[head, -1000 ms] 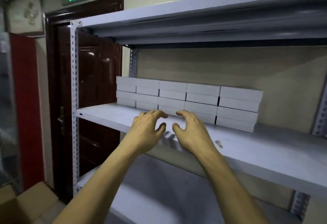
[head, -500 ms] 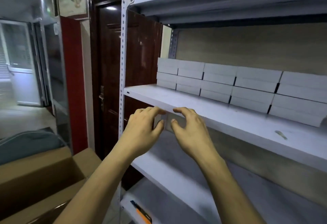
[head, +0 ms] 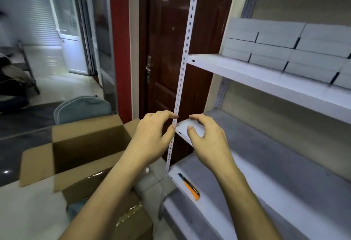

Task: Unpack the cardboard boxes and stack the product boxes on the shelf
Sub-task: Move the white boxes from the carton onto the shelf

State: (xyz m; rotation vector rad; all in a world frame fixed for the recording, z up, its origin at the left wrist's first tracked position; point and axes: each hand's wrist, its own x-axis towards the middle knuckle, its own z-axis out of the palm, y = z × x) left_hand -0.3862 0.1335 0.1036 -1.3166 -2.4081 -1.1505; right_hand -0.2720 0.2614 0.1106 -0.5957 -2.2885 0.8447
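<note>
**Hands empty between shelf and carton**

Both hands, left [head: 152, 135] and right [head: 207, 141], hang loosely curled and hold nothing, just in front of the shelf [head: 247, 72] upright. Product boxes [head: 275, 50] sit stacked on that shelf; the open cardboard box [head: 79, 148] lies left of it. The utility knife [head: 190, 186] on the lowest shelf edge could be knocked off by a careless reach.

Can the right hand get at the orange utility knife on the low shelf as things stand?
Probably yes. The right hand is empty, fingers loosely curled, and hangs above the shelves. The orange utility knife lies alone near the front edge of the low grey shelf, nothing on or against it.
</note>
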